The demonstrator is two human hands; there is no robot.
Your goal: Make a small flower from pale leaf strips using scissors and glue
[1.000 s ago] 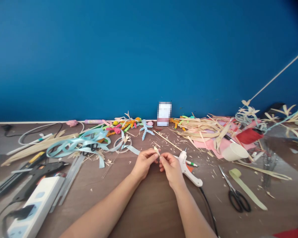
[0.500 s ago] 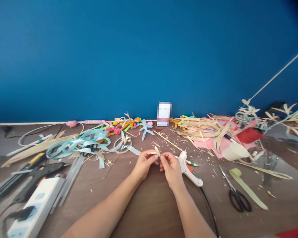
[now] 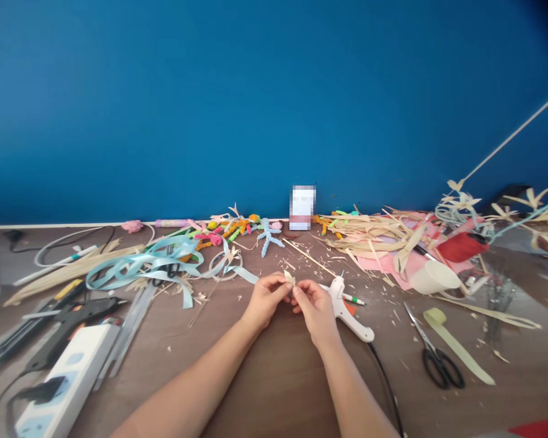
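My left hand [image 3: 268,298] and my right hand [image 3: 313,304] meet over the middle of the table, fingertips pinched together. Between them is a small pale husk-like piece [image 3: 289,278], its pointed tip sticking up above the thumbs. Its lower part is hidden by my fingers. Just right of my right hand lies a white glue gun [image 3: 351,316], nozzle pointing away and its black cord running toward me. A white and green pen [image 3: 355,300] lies behind the glue gun.
Scissors [image 3: 433,356] and a pale green ribbon roll [image 3: 456,344] lie at right, near a white cup [image 3: 435,278] and piled husk strips [image 3: 374,234]. At left are light blue ribbon [image 3: 132,267], a black glue gun [image 3: 80,316] and a power strip [image 3: 70,377].
The pale piece has turned between my fingers, and its tip now stands more upright. Both hands stay in nearly the same place. The view has shifted slightly.
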